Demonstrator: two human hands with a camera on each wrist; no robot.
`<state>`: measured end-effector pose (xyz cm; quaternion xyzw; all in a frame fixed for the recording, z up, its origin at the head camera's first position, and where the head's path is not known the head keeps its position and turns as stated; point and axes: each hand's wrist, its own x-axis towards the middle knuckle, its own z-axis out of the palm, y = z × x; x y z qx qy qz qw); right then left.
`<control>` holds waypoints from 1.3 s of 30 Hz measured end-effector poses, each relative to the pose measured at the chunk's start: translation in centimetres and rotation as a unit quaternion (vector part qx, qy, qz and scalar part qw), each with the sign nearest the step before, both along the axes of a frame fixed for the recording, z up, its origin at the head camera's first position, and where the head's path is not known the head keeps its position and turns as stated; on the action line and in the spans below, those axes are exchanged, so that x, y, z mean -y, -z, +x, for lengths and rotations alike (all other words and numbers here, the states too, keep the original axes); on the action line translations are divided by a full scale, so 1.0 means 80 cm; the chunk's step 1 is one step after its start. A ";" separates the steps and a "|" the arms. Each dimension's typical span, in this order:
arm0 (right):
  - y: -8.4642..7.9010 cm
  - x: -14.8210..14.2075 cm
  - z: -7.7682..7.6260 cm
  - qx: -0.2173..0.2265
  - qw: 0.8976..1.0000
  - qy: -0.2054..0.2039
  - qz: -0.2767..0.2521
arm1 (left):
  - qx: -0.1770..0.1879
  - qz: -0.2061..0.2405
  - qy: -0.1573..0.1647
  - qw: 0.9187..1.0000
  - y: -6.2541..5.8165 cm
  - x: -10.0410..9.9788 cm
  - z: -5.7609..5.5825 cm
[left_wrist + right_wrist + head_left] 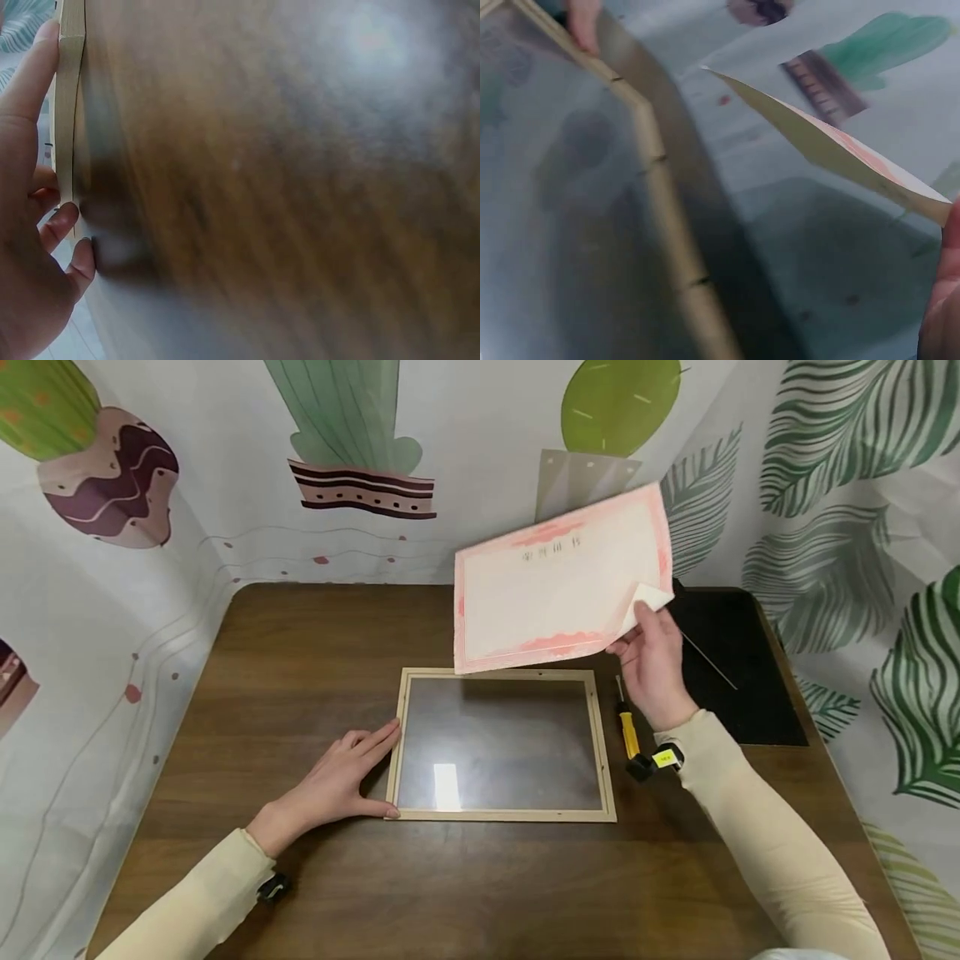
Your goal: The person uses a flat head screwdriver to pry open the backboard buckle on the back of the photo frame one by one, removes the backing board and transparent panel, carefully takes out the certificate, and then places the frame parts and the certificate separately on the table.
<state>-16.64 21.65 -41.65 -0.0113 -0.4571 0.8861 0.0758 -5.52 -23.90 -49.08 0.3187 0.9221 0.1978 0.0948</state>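
Note:
A light wooden picture frame (pixel 501 816) with a clear, shiny pane (pixel 502 735) lies flat on the table. My left hand (pixel 330 781) rests against its left side, thumb at the near corner and fingers stretched along the edge. In the left wrist view the fingertips (pixel 63 221) touch the frame's wooden side (pixel 67 112). My right hand (pixel 651 664) pinches a pink-bordered certificate (pixel 555 593) by its near right corner, which curls over. The sheet is raised above the far edge of the frame; in the right wrist view its pale back (pixel 817 146) shows, seen nearly edge-on.
A yellow-handled screwdriver (pixel 628 733) lies right of the frame, close by the right wrist. Behind that hand is a black mat (pixel 757 693) with a thin metal rod (pixel 708 660) on it. A patterned cloth (pixel 480 435) hangs behind the brown table (pixel 300 652).

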 end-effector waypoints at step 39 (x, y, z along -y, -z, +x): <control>0.051 -0.045 -0.037 0.279 0.905 -0.172 0.270 | 0.001 0.002 -0.002 1.000 0.000 0.000 0.006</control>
